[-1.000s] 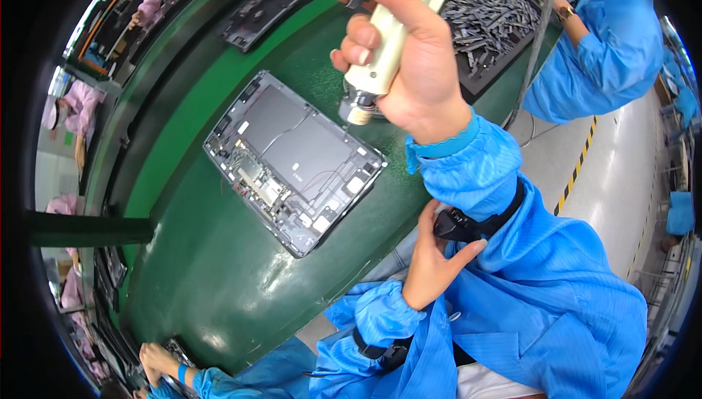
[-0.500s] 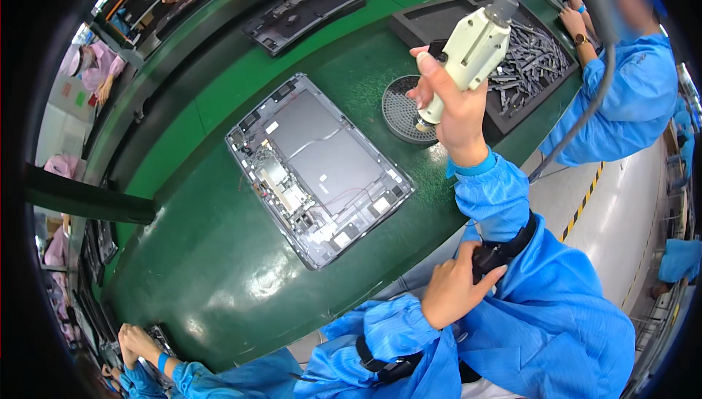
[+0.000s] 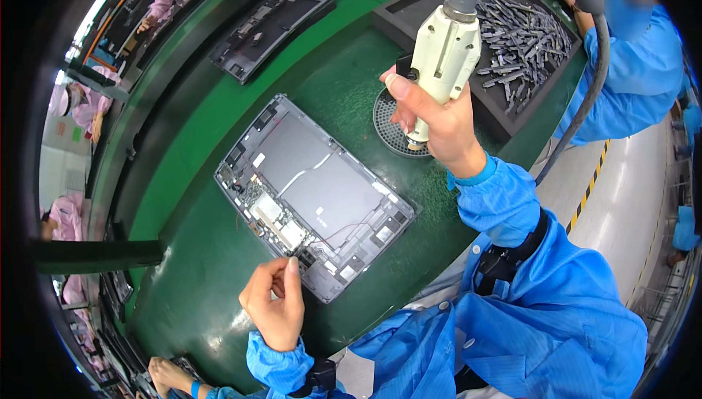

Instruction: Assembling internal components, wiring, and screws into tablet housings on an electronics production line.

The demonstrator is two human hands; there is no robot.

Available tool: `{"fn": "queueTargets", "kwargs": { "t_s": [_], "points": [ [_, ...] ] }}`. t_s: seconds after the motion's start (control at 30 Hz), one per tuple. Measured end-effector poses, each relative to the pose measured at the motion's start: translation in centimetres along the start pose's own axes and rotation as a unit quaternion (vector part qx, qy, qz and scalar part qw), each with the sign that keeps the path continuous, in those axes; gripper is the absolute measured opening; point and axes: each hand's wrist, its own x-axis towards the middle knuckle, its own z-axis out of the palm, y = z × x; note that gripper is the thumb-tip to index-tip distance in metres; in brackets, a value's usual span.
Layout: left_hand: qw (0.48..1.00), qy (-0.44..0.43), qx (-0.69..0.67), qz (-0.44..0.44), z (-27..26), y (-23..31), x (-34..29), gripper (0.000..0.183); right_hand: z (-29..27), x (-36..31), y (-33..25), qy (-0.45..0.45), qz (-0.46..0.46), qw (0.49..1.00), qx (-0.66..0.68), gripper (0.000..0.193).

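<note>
My right hand [image 3: 446,125] is wrapped round a cream electric screwdriver [image 3: 442,51], whose thick grey cable leaves its top end. The driver's tip hangs over a round black perforated dish [image 3: 391,125]. Left of it an opened tablet [image 3: 322,187] lies on the green bench, its circuit board, thin wires and large grey inner panel exposed. By the tablet's near-left edge is my left hand [image 3: 274,304], fingers curled and thumb pressed toward them. Whether anything small sits in that pinch is hidden.
A black tray [image 3: 504,117] full of dark narrow parts stands at the back right. Another opened tablet [image 3: 274,29] lies on the far strip. A green bar [image 3: 102,256] juts in from the left. Co-workers' arms show at right and lower left.
My left hand has left the strap on my right forearm and moved left to the tablet's near edge. The screwdriver stays in my right hand, slightly shifted as the view moved.
</note>
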Motion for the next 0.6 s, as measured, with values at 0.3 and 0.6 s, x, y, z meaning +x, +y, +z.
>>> {"fn": "queueTargets", "kwargs": {
  "t_s": [0.3, 0.6],
  "points": [
    [0.999, -0.025, -0.014, -0.044, 0.5, -2.1, 0.6, 0.007, 0.0, 0.0, -0.3, 0.011, 0.003, 1.000, -0.024, 0.031],
    [0.990, -0.115, -0.011, -0.085, 0.2, -2.2, 0.6, 0.059, -1.4, 0.0, -0.2, -0.012, -0.087, 0.996, 0.034, 0.032]
  ]
}}
